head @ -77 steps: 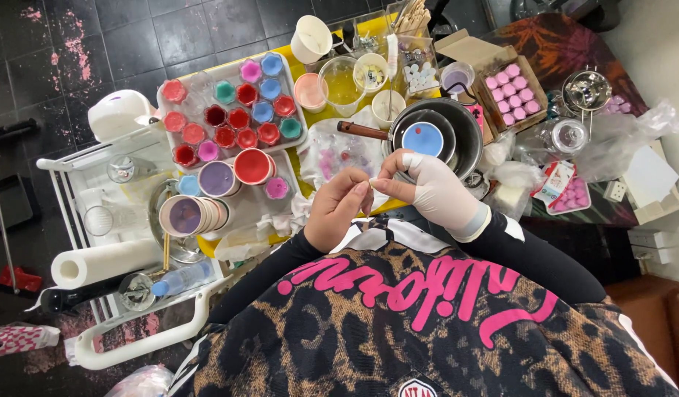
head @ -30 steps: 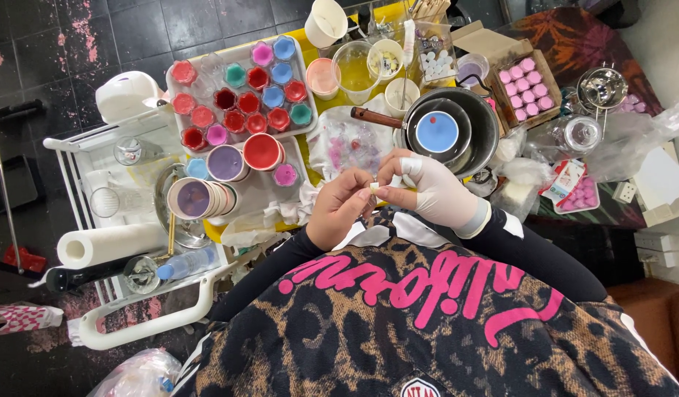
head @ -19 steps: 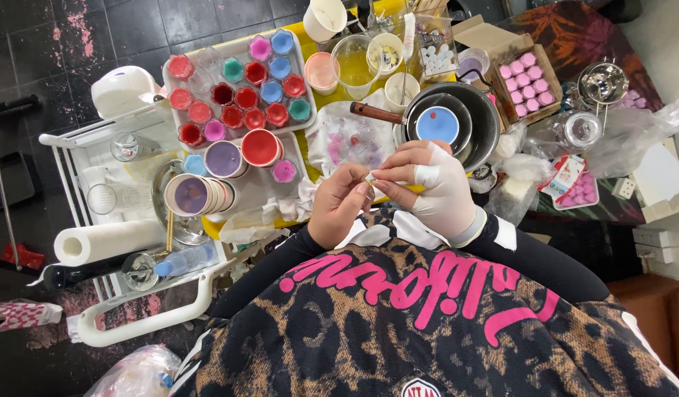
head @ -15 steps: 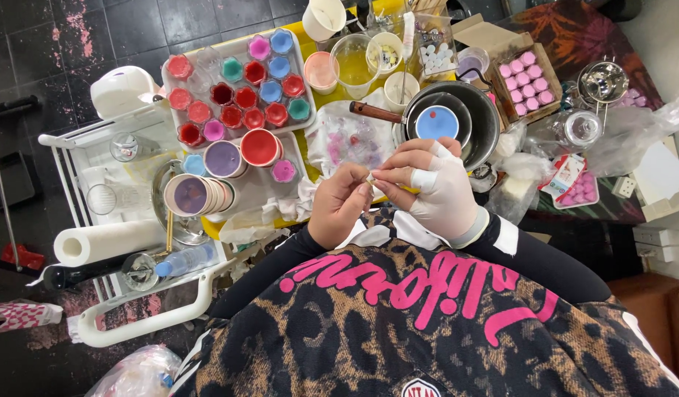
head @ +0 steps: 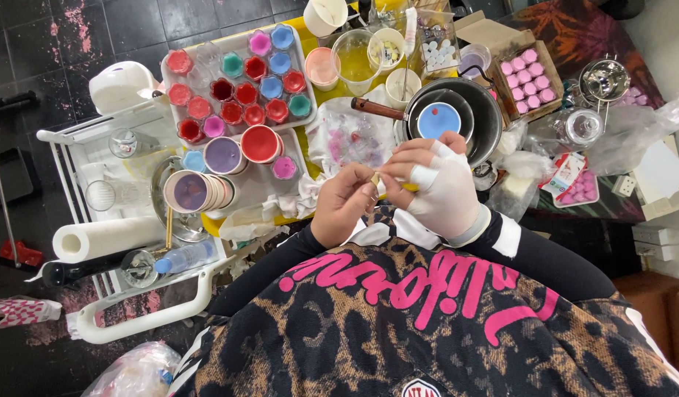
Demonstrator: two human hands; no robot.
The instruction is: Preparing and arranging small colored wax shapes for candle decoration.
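Note:
My left hand [head: 344, 209] is bare and my right hand [head: 444, 190] wears a white glove with the fingertips exposed. The two hands meet in front of my chest, above the table's near edge. Their fingertips pinch a small yellowish piece [head: 374, 179] between them; it is too small to make out in detail. Just beyond my right hand sits a dark pan [head: 477, 117] with a brown handle and a blue disc inside. A crumpled, stained white cloth [head: 347, 136] lies beyond my left hand.
A white tray [head: 174, 99] holds several small cups of red, pink, blue and teal wax. Larger purple and red cups [head: 223, 155] stand nearer. A box of pink moulded pieces [head: 530, 77] is at the right. A paper roll [head: 108, 239] and a plastic bottle [head: 181, 257] lie on a white trolley at the left.
My hands stay together at the same spot, with the fingers working slightly on the small piece. The view has drifted a little; nothing on the table has moved.

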